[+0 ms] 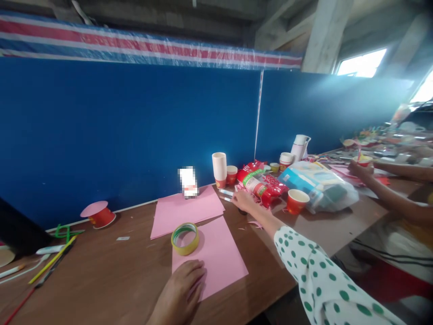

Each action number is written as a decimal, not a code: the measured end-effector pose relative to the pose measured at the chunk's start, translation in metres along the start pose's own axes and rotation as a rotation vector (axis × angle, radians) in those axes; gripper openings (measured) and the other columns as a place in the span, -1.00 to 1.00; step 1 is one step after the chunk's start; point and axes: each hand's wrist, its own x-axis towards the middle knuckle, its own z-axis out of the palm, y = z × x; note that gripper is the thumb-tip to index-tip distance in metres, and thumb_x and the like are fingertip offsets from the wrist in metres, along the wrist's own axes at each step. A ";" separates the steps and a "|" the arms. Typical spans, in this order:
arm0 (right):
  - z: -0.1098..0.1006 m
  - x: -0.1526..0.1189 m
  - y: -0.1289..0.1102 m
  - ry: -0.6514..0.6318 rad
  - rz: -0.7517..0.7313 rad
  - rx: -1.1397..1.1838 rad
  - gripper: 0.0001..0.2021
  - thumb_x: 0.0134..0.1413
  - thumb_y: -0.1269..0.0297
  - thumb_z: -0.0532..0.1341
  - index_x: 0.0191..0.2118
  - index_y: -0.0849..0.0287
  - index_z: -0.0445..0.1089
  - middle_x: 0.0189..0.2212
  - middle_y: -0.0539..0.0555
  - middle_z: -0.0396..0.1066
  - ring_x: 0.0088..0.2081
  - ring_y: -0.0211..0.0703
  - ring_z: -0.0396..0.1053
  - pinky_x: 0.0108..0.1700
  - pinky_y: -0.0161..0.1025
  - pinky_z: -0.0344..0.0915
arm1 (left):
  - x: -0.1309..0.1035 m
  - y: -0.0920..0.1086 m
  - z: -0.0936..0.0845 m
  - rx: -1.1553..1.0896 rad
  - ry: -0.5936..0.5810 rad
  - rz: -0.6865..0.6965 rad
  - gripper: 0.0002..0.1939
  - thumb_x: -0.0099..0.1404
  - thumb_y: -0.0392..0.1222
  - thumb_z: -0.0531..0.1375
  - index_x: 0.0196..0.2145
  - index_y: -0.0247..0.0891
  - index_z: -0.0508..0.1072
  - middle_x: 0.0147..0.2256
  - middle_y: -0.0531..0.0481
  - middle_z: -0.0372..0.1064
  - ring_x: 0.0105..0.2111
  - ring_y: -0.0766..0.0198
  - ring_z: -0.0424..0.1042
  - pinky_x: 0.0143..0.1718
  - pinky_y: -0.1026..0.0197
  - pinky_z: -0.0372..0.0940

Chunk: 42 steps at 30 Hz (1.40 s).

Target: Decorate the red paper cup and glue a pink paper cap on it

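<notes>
My left hand (185,286) lies on a sheet of pink paper (223,257), fingers resting loosely on its left part. Just beyond those fingers, a roll of yellow tape (185,239) lies across the paper. More pink paper (189,207) is stacked behind it. My right hand (244,202), in a white sleeve with green dots, reaches across to the right. Its fingers are closed at the end of a white marker pen (226,192), beside another slim white piece. A small dark object under this hand is mostly hidden. The red snack bag (260,183) is just beyond it.
Stacked paper cups (219,169) stand by the blue partition (135,126). A red cup (297,201) and a plastic bag (318,185) are at right, near another person's hand (361,169). A pink-topped cup (98,214) and several pens lie left.
</notes>
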 end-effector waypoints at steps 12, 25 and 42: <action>0.003 -0.046 -0.022 0.099 -0.103 0.392 -0.83 0.24 0.28 0.08 -0.21 0.25 0.35 -0.27 0.10 0.45 -0.22 -0.15 0.41 -0.15 -0.20 0.32 | -0.001 0.002 -0.003 0.019 -0.029 -0.022 -0.74 0.25 -0.25 0.09 -0.10 -0.15 0.42 0.01 -0.14 0.37 0.01 0.15 0.37 0.00 0.15 0.35; 0.022 -0.180 -0.084 -0.267 -0.596 0.640 -0.92 0.19 0.32 0.05 -0.23 0.16 0.24 -0.40 0.02 0.42 -0.41 -0.25 0.34 -0.39 -0.38 0.19 | -0.009 0.013 -0.020 0.144 0.311 -0.153 -0.45 0.24 -0.05 0.14 0.12 -0.33 0.14 -0.01 -0.26 0.33 0.02 0.08 0.34 -0.04 0.08 0.35; -0.001 -0.209 -0.095 -0.242 -0.856 0.071 -0.85 0.21 0.28 0.09 -0.19 0.21 0.35 -0.36 0.09 0.51 -0.44 -0.10 0.45 -0.47 -0.29 0.16 | -0.015 0.054 -0.024 0.333 -0.103 0.031 -0.81 0.00 -0.22 0.35 -0.47 -0.20 0.38 -0.59 0.12 0.40 -0.61 0.23 0.37 -0.58 0.23 0.12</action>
